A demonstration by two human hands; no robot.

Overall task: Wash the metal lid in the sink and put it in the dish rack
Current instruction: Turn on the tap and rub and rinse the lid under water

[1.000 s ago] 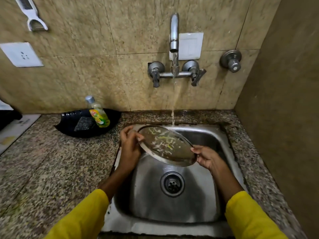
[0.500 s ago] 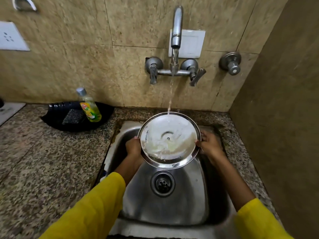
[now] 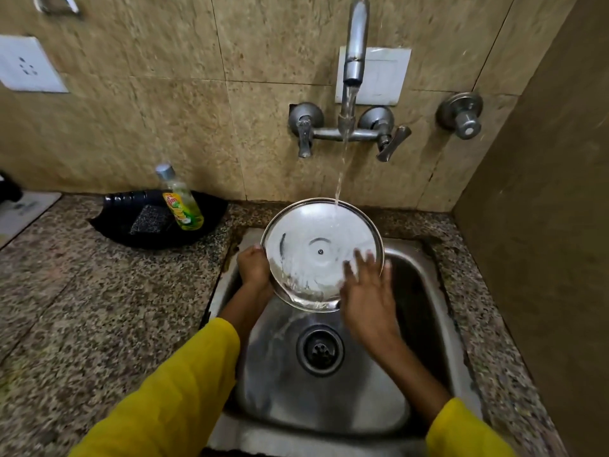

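Soap bottle [image 3: 183, 206] — well left of lid [image 3: 316, 249]

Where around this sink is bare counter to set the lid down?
Bare granite counter spreads left of the sink, in front of the black tray. The right strip against the side wall is narrow. The tray holds a soap bottle and scrubber.

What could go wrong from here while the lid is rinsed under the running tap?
1. Only the left hand grips the metal lid, at its rim; the right hand lies flat on the wet face, so the lid might slip into the sink.
2. The stream from the tap hits the tilted lid near its top edge, so water may splash onto the counter.
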